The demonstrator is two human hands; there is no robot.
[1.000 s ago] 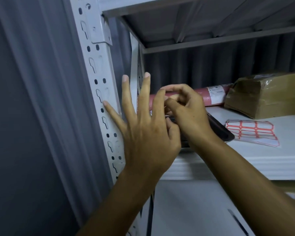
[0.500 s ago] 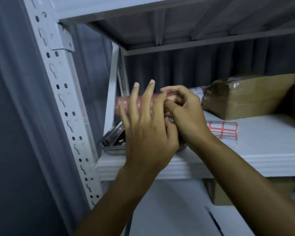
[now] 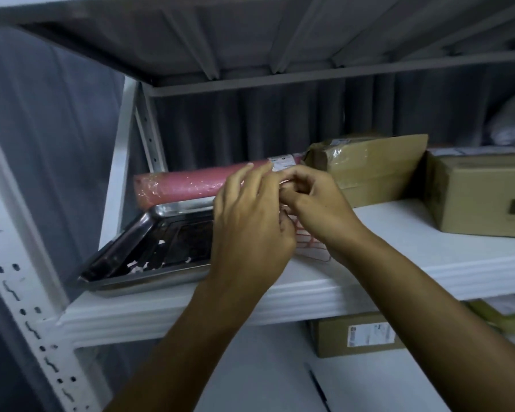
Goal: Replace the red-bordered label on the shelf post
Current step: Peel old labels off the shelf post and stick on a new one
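Left hand [image 3: 250,230] spread and right hand [image 3: 312,203] pinched above the label sheet [image 3: 312,248]; whatever is pinched is hidden, and a label is best peeled slowly from one corner

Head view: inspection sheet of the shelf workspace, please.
Surface: white shelf, mostly bare at the front right.
Job's things: red-bordered label sheet on the shelf, mostly hidden behind the hands; perforated shelf post at left, no label visible on it.
Clutter: metal tray, pink wrapped roll, taped brown parcel, cardboard box; another box on the shelf below.
Hands: left hand and right hand together above the sheet, fingers pinched; what they hold cannot be made out.
Cables: nothing seen.
Surroundings: grey curtain behind.
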